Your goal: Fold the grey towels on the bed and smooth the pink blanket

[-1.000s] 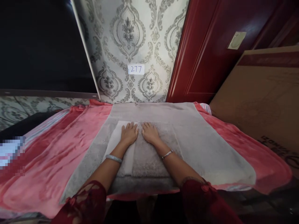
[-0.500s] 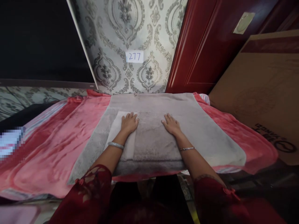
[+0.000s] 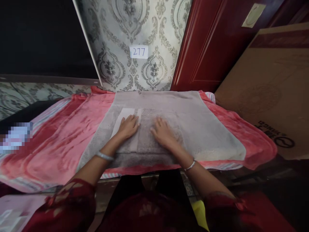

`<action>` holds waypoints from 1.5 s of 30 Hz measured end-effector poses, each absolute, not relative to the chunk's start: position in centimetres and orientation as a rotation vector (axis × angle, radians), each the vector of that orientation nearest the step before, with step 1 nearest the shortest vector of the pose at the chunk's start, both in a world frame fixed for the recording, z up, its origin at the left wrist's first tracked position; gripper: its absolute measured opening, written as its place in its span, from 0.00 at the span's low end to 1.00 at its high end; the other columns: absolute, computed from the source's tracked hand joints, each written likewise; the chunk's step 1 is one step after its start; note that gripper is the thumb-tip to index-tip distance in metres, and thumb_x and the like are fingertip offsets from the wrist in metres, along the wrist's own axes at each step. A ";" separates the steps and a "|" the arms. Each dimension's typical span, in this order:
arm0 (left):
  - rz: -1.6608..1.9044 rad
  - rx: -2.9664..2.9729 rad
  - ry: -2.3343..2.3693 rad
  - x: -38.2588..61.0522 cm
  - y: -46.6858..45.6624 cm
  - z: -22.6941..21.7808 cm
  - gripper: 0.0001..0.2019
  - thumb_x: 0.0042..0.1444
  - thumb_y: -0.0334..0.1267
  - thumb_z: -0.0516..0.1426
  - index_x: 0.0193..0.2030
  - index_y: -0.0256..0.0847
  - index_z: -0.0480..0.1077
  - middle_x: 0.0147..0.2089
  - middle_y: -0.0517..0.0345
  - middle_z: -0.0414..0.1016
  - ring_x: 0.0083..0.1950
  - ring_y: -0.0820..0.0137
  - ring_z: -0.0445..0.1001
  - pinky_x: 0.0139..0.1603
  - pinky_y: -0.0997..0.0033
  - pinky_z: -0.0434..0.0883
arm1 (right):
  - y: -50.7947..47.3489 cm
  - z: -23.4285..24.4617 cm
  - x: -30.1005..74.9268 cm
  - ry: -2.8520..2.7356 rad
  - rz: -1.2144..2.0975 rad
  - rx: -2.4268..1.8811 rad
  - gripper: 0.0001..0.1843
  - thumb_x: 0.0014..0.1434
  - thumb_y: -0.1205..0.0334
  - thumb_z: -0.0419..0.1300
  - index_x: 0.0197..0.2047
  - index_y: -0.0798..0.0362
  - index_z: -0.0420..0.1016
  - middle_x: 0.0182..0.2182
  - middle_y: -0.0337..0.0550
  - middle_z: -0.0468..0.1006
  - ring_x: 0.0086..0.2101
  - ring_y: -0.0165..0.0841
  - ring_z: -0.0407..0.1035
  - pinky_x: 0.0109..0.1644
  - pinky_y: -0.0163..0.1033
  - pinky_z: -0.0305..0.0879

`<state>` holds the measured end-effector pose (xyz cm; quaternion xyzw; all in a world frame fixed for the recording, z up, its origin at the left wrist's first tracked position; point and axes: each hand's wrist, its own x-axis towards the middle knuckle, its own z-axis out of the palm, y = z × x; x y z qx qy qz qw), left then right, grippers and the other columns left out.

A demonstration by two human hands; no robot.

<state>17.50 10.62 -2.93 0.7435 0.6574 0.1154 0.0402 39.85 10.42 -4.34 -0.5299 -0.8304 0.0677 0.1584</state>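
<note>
A grey plush cloth [image 3: 207, 129] lies spread over a pink blanket [image 3: 94, 119]. On its left half sits a smaller folded grey piece [image 3: 149, 146], with a pale strip [image 3: 122, 116] along its left side; whether this is a flap or a separate cloth I cannot tell. My left hand [image 3: 129, 126] rests palm down on the pale strip, fingers stretched out. Over the folded grey piece is my right hand [image 3: 164, 132], fingers extended and somewhat blurred. Neither hand grips anything.
A large dark screen [image 3: 45, 38] stands at the back left. On the patterned wall is a paper label [image 3: 139, 51] reading 277. A red door [image 3: 198, 48] and a big cardboard box [image 3: 265, 87] stand at the right. Something yellow [image 3: 200, 214] shows below the blanket's edge.
My right hand has slid left across the folded grey piece, closer to my left hand. My left hand has shifted slightly left and nearer to me on the cloth. The view has tilted a little.
</note>
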 end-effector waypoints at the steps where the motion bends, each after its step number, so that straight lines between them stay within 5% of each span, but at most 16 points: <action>1: 0.329 2.306 2.016 17.5 9.7 -3.4 0.29 0.68 0.47 0.46 0.73 0.43 0.55 0.77 0.46 0.50 0.77 0.55 0.47 0.74 0.44 0.44 | 9.1 -4.6 38.7 -2.443 0.206 -1.460 0.37 0.70 0.44 0.43 0.75 0.54 0.49 0.74 0.52 0.46 0.72 0.46 0.39 0.72 0.56 0.37; 12: 0.213 2.383 2.090 17.9 8.0 -4.6 0.29 0.69 0.48 0.43 0.74 0.41 0.54 0.78 0.46 0.44 0.78 0.54 0.43 0.73 0.41 0.45 | 6.7 -5.8 43.0 -2.424 0.202 -1.672 0.39 0.70 0.44 0.45 0.75 0.58 0.49 0.74 0.53 0.44 0.72 0.43 0.37 0.73 0.52 0.34; 17: 0.241 2.382 2.091 18.0 7.9 -4.7 0.29 0.69 0.48 0.43 0.74 0.42 0.54 0.78 0.46 0.45 0.78 0.54 0.44 0.74 0.42 0.45 | 6.3 -7.9 47.5 -2.244 0.188 -1.812 0.39 0.69 0.46 0.44 0.75 0.60 0.48 0.74 0.55 0.43 0.72 0.44 0.39 0.72 0.56 0.41; 24: 0.298 2.383 2.086 17.9 7.8 -4.7 0.29 0.69 0.47 0.44 0.73 0.41 0.55 0.77 0.45 0.47 0.77 0.55 0.45 0.74 0.42 0.46 | 6.3 -10.4 49.8 -2.086 0.137 -1.732 0.37 0.68 0.50 0.44 0.74 0.62 0.51 0.69 0.59 0.60 0.68 0.45 0.53 0.70 0.57 0.46; 33: 0.519 2.142 2.235 16.2 7.1 -4.2 0.26 0.65 0.44 0.51 0.68 0.37 0.63 0.74 0.37 0.55 0.75 0.49 0.51 0.72 0.38 0.49 | 9.7 -10.7 51.9 -2.052 0.259 -1.606 0.40 0.64 0.48 0.48 0.72 0.63 0.54 0.66 0.61 0.65 0.65 0.52 0.58 0.66 0.56 0.57; 38: 1.061 1.484 2.098 12.3 7.9 -3.9 0.27 0.55 0.35 0.59 0.64 0.34 0.68 0.70 0.40 0.64 0.72 0.53 0.60 0.71 0.57 0.57 | 12.7 -10.6 51.8 -1.998 0.387 -1.562 0.40 0.62 0.48 0.50 0.72 0.59 0.55 0.65 0.58 0.66 0.66 0.48 0.57 0.67 0.54 0.57; 42: 1.148 1.275 2.027 10.0 8.8 -3.5 0.24 0.54 0.38 0.59 0.58 0.34 0.72 0.54 0.44 0.79 0.54 0.58 0.78 0.53 0.65 0.73 | 13.7 -9.8 50.5 -1.935 0.476 -1.588 0.41 0.60 0.49 0.53 0.72 0.60 0.56 0.65 0.58 0.67 0.64 0.48 0.61 0.66 0.51 0.59; 45: 1.139 1.143 1.961 9.2 9.3 -3.4 0.21 0.51 0.42 0.62 0.50 0.32 0.75 0.34 0.50 0.81 0.33 0.62 0.79 0.30 0.69 0.72 | 13.7 -8.8 49.7 -1.867 0.523 -1.656 0.43 0.58 0.49 0.56 0.72 0.59 0.56 0.58 0.57 0.74 0.56 0.49 0.70 0.59 0.50 0.66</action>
